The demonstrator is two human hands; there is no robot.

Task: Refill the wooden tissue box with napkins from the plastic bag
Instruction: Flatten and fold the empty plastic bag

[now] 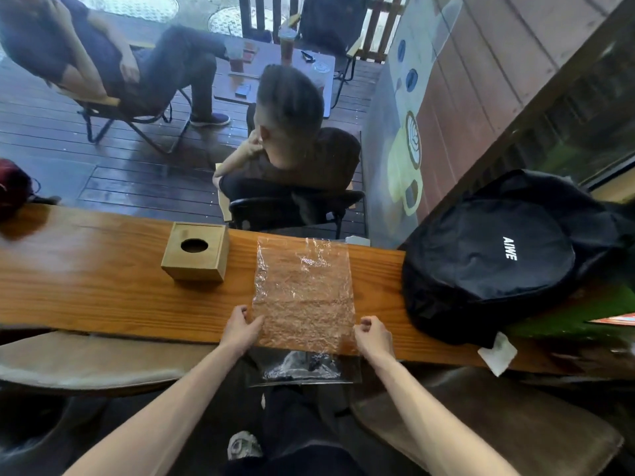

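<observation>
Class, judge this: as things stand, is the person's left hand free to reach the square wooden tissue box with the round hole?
Probably yes. The left hand holds the clear plastic bag's edge, but only bare wooden counter lies between it and the wooden tissue box.

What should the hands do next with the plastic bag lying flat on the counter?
Probably lift the plastic bag off the wooden counter and set it aside. It lies flat and looks empty, the left hand and right hand pinch its near corners, and its near end overhangs the edge. No napkin shows in the hole of the wooden tissue box; its fill cannot be told.
</observation>
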